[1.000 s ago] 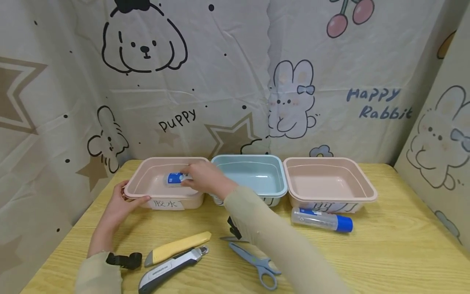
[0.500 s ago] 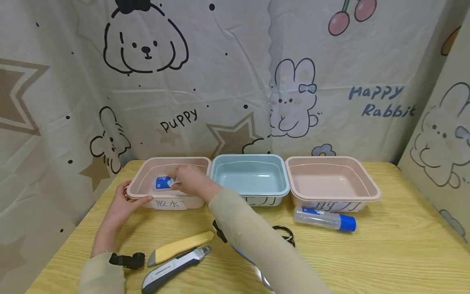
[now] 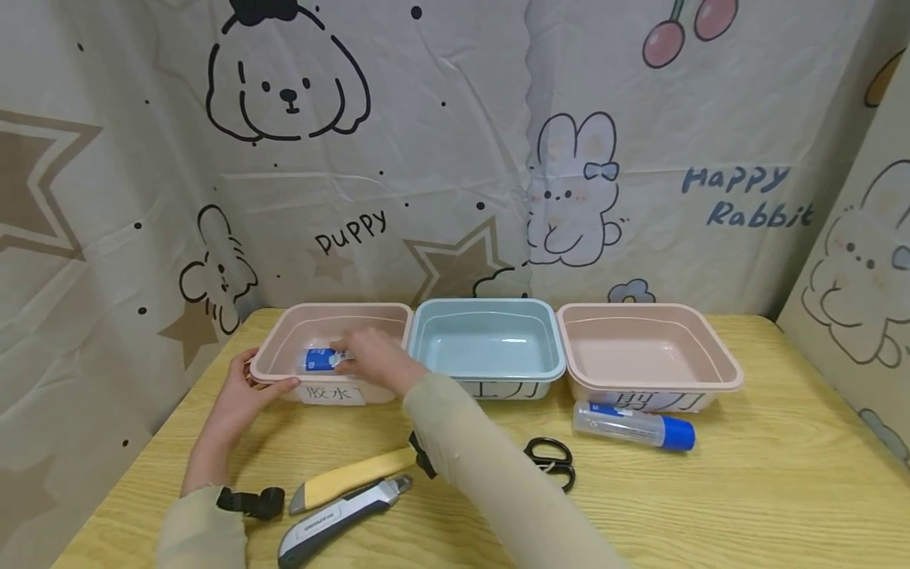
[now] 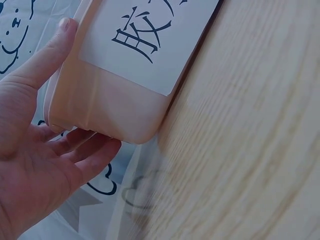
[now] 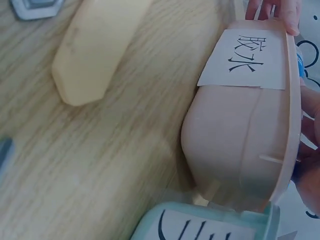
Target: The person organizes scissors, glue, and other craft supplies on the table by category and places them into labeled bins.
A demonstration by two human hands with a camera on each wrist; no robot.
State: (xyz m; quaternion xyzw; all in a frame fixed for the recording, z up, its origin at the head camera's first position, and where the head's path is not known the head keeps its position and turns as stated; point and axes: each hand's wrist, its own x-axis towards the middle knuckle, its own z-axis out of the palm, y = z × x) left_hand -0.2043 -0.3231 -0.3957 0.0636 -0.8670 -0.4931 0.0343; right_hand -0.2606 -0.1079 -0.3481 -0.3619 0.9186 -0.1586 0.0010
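My left hand (image 3: 238,403) grips the near left corner of the left pink bin (image 3: 377,395), whose paper label reads 胶水. In the left wrist view the thumb (image 4: 60,42) presses on the rim and the other fingers curl beneath it along the end wall. Inside the same bin, my right hand (image 3: 377,359) holds a clear glue bottle (image 3: 320,360) with a blue label, lying sideways low in the bin. The hand covers the bottle's right end. From the right wrist, the bin's wall (image 5: 235,135) hides most of this hand.
A blue bin (image 3: 490,371) and another pink bin (image 3: 650,379) stand in line to the right. Before them lie a second glue bottle (image 3: 633,427), black-handled scissors (image 3: 562,464) partly under the right arm, a yellow utility knife (image 3: 355,474) and a grey one (image 3: 341,521).
My right hand has carried the glue bottle left and lower into the bin. The right arm now covers the blue scissors and leaves the black handles showing. My left hand keeps its grip.
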